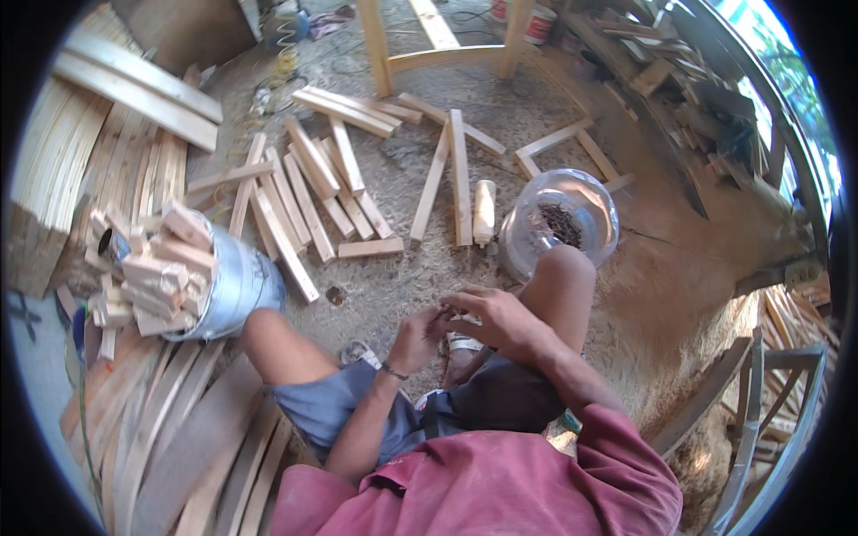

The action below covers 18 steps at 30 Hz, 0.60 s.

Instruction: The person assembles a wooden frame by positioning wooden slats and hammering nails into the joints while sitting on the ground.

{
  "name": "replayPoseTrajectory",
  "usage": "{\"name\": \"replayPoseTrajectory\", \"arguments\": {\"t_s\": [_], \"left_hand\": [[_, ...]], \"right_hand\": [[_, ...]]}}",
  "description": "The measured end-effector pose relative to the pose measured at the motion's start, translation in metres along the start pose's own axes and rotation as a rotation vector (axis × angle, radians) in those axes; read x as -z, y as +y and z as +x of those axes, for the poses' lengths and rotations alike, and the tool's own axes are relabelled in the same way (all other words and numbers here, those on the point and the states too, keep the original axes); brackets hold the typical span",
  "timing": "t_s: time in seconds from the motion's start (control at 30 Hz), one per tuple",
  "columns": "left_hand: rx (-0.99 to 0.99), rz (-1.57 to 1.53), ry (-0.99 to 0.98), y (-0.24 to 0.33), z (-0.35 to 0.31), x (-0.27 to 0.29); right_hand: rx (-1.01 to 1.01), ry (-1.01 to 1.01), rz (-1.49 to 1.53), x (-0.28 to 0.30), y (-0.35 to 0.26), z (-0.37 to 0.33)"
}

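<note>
My left hand (416, 339) is closed, held in front of my lap between my knees, a dark band round its wrist. Fingertips of my right hand (503, 320) meet those of the left, bent in a pinch. Whatever lies between the fingers is too small or hidden to make out. Beyond my right knee stands a clear plastic container (518, 239) with a heap of small dark pieces (559, 223), like nails or screws, inside. Beside it a pale bottle (483, 213) rests on the floor. Several cut wood strips (313, 170) lie ahead of my hands.
By my left knee a metal bucket (241, 288) holds wood offcuts (170, 268). Long boards (170, 429) are stacked at the left. Joined wood strips (559, 138) lie right of centre, with a wooden frame (447, 59) behind. Scrap wood (679, 98) and a metal frame (809, 362) stand right.
</note>
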<state>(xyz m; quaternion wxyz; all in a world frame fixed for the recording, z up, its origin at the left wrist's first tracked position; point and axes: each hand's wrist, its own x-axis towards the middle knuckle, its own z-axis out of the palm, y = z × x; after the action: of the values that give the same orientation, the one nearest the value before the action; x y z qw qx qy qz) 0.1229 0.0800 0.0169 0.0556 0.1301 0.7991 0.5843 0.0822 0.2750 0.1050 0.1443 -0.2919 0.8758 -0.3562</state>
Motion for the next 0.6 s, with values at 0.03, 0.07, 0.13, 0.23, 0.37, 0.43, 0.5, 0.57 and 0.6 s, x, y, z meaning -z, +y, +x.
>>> {"name": "replayPoseTrajectory", "arguments": {"t_s": [0.03, 0.07, 0.13, 0.23, 0.37, 0.43, 0.5, 0.57, 0.6], "left_hand": [[0.002, -0.067, 0.002, 0.003, -0.003, -0.006], [0.05, -0.082, -0.01, 0.004, -0.005, -0.011], [0.141, -0.116, -0.038, 0.006, -0.011, -0.018], [0.217, -0.323, 0.079, -0.011, -0.023, -0.034], [0.378, 0.116, -0.215, -0.096, -0.06, -0.075], [0.434, 0.068, -0.514, -0.099, -0.069, -0.085], [0.486, 0.059, -0.549, -0.099, -0.079, -0.086], [0.515, 0.044, -0.554, -0.104, -0.08, -0.091], [0.523, 0.035, -0.546, -0.114, -0.081, -0.096]], "right_hand": [[0.011, -0.024, 0.018, -0.003, 0.007, -0.003], [0.047, 0.004, 0.026, -0.006, 0.011, -0.003], [0.022, -0.064, -0.021, -0.015, 0.018, 0.005], [-0.064, -0.08, -0.087, -0.017, 0.019, 0.013], [-0.247, -0.097, -0.184, -0.014, 0.032, 0.022], [-0.285, -0.134, -0.21, -0.011, 0.03, 0.027], [-0.265, -0.14, -0.157, -0.017, 0.032, 0.028], [-0.249, -0.144, -0.136, -0.015, 0.038, 0.03], [-0.246, -0.145, -0.134, -0.017, 0.044, 0.03]]}}
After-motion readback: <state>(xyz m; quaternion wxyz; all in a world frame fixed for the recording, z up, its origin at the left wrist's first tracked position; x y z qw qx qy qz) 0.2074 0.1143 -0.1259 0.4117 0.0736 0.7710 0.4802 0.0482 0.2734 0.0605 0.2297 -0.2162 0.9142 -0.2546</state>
